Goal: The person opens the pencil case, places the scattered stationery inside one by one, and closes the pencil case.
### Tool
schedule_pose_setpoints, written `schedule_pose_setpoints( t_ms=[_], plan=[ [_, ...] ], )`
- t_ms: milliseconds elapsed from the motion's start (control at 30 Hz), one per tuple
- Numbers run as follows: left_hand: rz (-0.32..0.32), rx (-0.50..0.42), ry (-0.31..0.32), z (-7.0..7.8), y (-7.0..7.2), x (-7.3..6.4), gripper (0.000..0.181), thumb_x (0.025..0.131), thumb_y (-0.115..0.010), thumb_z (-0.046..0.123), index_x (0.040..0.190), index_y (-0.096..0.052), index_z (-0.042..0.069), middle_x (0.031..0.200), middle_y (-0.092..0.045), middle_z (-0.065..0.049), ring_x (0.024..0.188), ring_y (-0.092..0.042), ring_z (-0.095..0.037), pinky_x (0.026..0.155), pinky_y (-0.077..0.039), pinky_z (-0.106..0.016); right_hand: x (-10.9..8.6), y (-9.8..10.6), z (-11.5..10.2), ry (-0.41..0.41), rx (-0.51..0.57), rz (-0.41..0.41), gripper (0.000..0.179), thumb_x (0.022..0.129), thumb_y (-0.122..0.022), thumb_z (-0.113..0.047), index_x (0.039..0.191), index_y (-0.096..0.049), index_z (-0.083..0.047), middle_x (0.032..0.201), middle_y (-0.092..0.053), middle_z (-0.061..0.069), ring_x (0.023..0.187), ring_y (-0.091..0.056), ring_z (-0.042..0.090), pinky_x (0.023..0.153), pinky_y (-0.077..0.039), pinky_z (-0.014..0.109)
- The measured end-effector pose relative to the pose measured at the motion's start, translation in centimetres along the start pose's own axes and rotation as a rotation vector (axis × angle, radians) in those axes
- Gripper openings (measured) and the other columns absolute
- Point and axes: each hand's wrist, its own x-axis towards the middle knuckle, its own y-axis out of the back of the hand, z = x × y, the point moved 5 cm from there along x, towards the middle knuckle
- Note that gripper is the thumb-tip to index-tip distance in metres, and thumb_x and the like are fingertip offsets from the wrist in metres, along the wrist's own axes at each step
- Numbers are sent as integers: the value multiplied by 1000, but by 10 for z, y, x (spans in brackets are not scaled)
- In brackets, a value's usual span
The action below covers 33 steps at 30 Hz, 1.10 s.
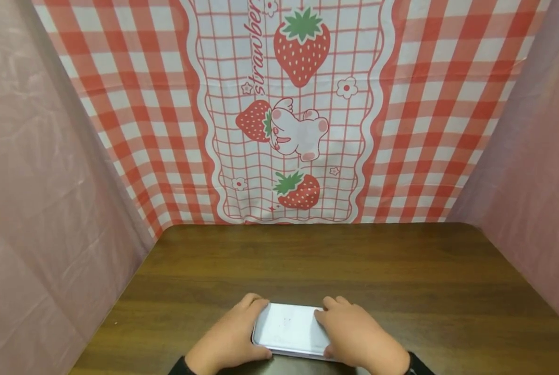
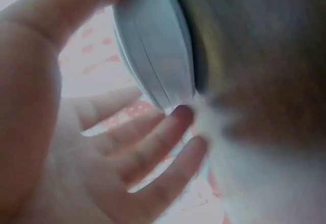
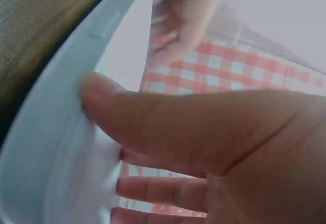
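Observation:
A flat white box (image 1: 290, 328) with rounded corners lies lengthwise across the near part of the table, between both hands. My left hand (image 1: 232, 333) grips its left end, thumb on the near side and fingers at the far edge. On the right end, my right hand (image 1: 356, 333) holds it the same way and covers that corner. A thin seam runs along the side of the box (image 2: 153, 46) in the left wrist view. From the right wrist, the thumb presses on the long side of the box (image 3: 56, 127), which has a small raised strip.
The brown wooden table (image 1: 307, 260) has rounded far corners. Behind it hangs a red-and-white checked cloth (image 1: 420, 114) with printed strawberries. Pale pink curtains (image 1: 40, 208) close in the left and right sides.

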Motion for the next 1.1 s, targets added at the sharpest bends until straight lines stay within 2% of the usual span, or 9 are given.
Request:
schedule_pose_setpoints(
  t_ms=[167,233,333,567,700,800,967,1033,1100],
  plan=[
    [160,257,-142,17,10,-2,45,75,-79,37,114,-67,18,122,-63,3,115,-58,-18,96,-49,-42,5,-1,-1,-31,-37,27,56,74,-82,-40,119,-68,-10,119,-63,10,107,-59,27,86,-53,46],
    [181,298,-171,21,11,-3,37,77,-78,34,109,-70,19,121,-65,3,118,-58,-19,99,-48,-43,6,-2,-1,-33,-39,57,52,76,-81,-38,118,-69,-9,122,-64,12,110,-61,29,88,-53,46],
    [184,305,-182,23,11,-4,35,81,-76,33,112,-71,18,127,-65,1,123,-58,-20,101,-48,-41,7,-4,1,-39,-23,95,50,78,-79,-35,118,-68,-8,128,-63,16,117,-60,32,93,-51,47],
    [154,285,-155,22,10,-4,37,85,-72,32,118,-70,16,129,-65,-1,121,-60,-18,100,-49,-38,14,-8,6,-37,19,134,48,80,-77,-31,119,-68,-5,132,-61,17,124,-57,31,101,-48,46],
    [96,264,-103,21,10,-3,46,86,-71,32,127,-65,14,137,-59,-4,129,-55,-21,105,-45,-40,17,-6,9,-42,-6,224,38,77,-80,-30,103,-71,-4,119,-68,15,113,-63,29,92,-53,43],
    [45,232,-63,22,9,-3,51,86,-70,32,132,-61,12,143,-54,-7,135,-49,-24,109,-42,-42,19,-5,10,-54,-34,283,27,75,-82,-30,86,-70,-7,101,-71,9,96,-67,24,80,-56,38],
    [-9,185,-17,22,7,-2,58,87,-69,33,138,-55,9,150,-46,-9,140,-41,-26,112,-37,-43,21,-4,9,-71,-49,345,23,73,-83,-24,69,-65,-11,73,-59,-2,67,-60,14,62,-53,33],
    [-23,171,-2,19,6,-1,61,87,-69,34,140,-53,9,152,-43,-8,142,-39,-26,113,-36,-43,22,-5,9,-77,-53,362,22,73,-82,-22,68,-64,-11,72,-58,-2,66,-59,15,62,-52,34],
    [-35,158,13,17,5,0,62,87,-69,35,141,-51,10,153,-41,-8,144,-37,-26,114,-34,-43,24,-6,9,-78,-51,364,19,75,-81,-21,71,-66,-10,78,-63,2,74,-64,18,68,-55,36]
  ],
)
